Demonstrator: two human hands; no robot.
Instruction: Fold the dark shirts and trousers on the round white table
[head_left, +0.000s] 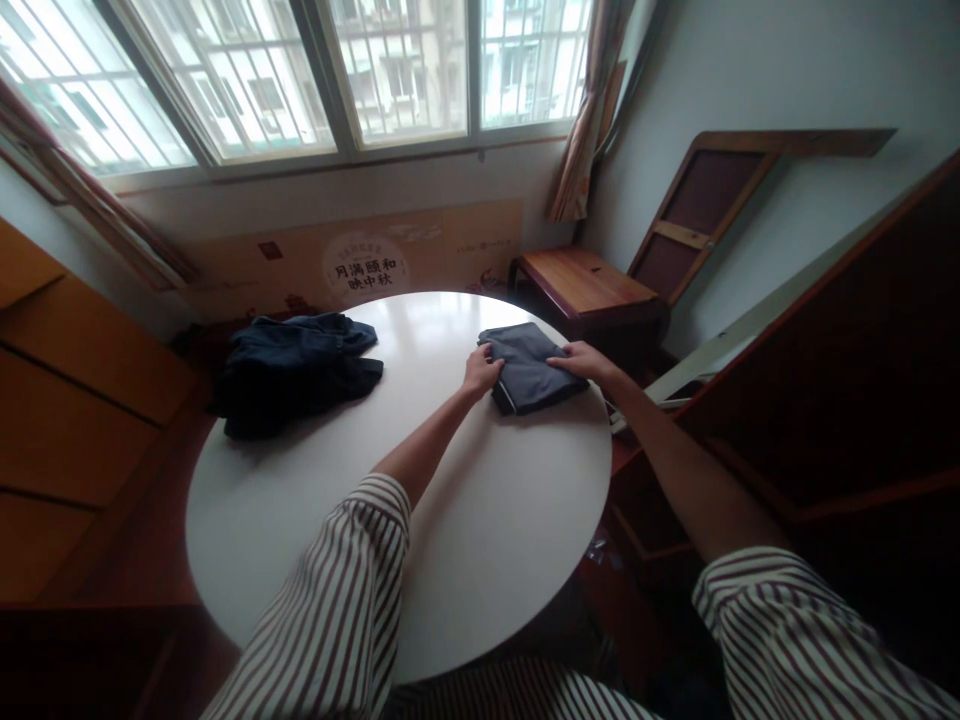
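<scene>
A folded dark grey garment (531,375) lies near the far right edge of the round white table (420,530); its exact kind does not show. My left hand (482,369) grips its left side, the fingers curled at the edge and the thumb on top. On the opposite side my right hand (583,362) pinches the cloth, thumb above and the other fingers partly hidden. Across the table on the left sits a loose heap of dark blue and black clothes (296,375), apart from both hands.
Behind the table's right side is a low wooden stool or stand (589,280), with a wooden frame (697,205) leaning on the wall. Large dark furniture (840,400) rises at the right. Orange-brown cabinets (82,400) line the left. Barred windows (405,70) span the back.
</scene>
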